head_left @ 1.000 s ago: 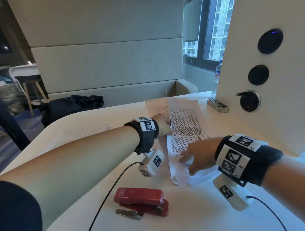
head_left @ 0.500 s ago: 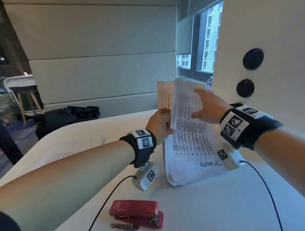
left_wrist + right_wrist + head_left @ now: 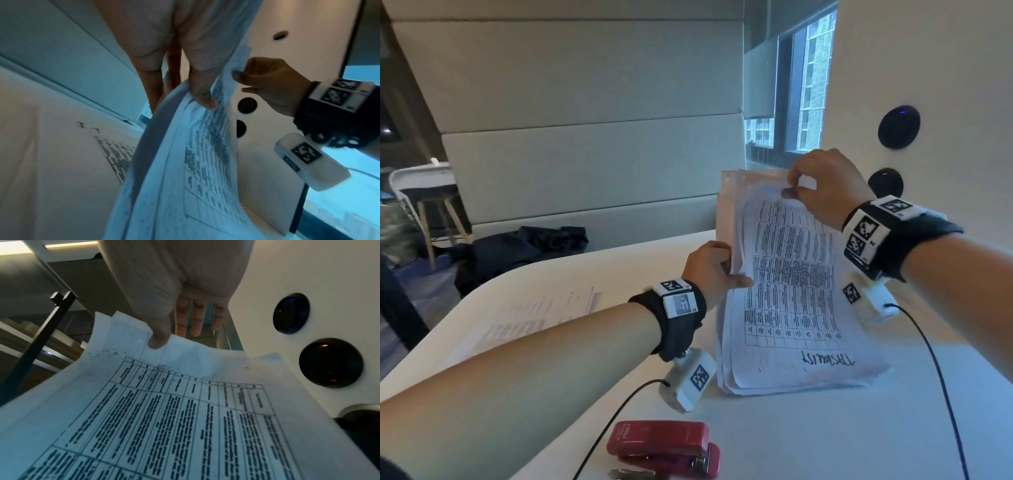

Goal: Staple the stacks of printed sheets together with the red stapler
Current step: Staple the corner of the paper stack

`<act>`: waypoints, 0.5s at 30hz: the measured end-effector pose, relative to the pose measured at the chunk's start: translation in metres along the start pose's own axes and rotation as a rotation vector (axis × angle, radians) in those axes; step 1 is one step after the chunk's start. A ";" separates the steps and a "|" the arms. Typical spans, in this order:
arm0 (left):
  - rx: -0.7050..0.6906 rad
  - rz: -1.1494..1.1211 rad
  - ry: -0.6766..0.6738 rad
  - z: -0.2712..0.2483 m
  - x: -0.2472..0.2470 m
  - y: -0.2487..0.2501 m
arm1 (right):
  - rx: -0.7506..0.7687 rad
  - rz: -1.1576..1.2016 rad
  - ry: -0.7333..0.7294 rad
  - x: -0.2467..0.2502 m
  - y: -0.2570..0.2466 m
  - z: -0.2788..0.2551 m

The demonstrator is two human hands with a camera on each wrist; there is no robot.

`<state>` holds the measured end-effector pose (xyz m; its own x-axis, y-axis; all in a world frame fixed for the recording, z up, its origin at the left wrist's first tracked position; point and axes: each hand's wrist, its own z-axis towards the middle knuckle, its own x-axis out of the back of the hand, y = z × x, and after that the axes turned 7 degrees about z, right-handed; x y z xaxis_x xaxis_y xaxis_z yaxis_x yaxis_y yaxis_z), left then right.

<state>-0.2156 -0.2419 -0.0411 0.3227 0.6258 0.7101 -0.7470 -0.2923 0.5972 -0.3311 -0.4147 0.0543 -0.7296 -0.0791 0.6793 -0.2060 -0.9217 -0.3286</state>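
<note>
1. The stack of white printed sheets with a black table (image 3: 791,301) stands on its lower edge on the white table (image 3: 825,438), tilted back.
2. The left hand (image 3: 710,270) pinches its left edge; the right hand (image 3: 822,186) pinches the top edge.
3. The sheets look light, floppy and prone to fanning; best gripped near one corner.
4. The red plastic stapler (image 3: 664,448) lies untouched nearby.

An office meeting booth: tall grey padded panels (image 3: 585,137) wrap a bench behind a rounded white counter (image 3: 791,438). A white side wall carries round black power sockets (image 3: 899,126), and the window (image 3: 804,89) shows high-rise blocks.
</note>
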 end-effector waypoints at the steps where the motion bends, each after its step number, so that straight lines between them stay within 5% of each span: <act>1: 0.051 -0.030 0.000 0.001 0.000 -0.003 | -0.007 0.003 0.013 0.002 0.000 0.001; 4: 0.199 -0.156 0.007 0.002 0.002 -0.008 | -0.047 0.013 0.045 0.008 0.000 0.001; 8: 0.331 -0.155 -0.087 0.005 0.012 -0.011 | 0.080 -0.054 0.141 0.015 -0.004 0.001; 15: 0.341 -0.072 -0.034 0.004 0.031 -0.019 | 0.145 -0.004 0.478 0.033 -0.020 0.007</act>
<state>-0.1891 -0.2195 -0.0294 0.3910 0.6310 0.6700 -0.4865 -0.4763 0.7325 -0.3466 -0.4010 0.0876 -0.9532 0.0767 0.2923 -0.1419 -0.9676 -0.2090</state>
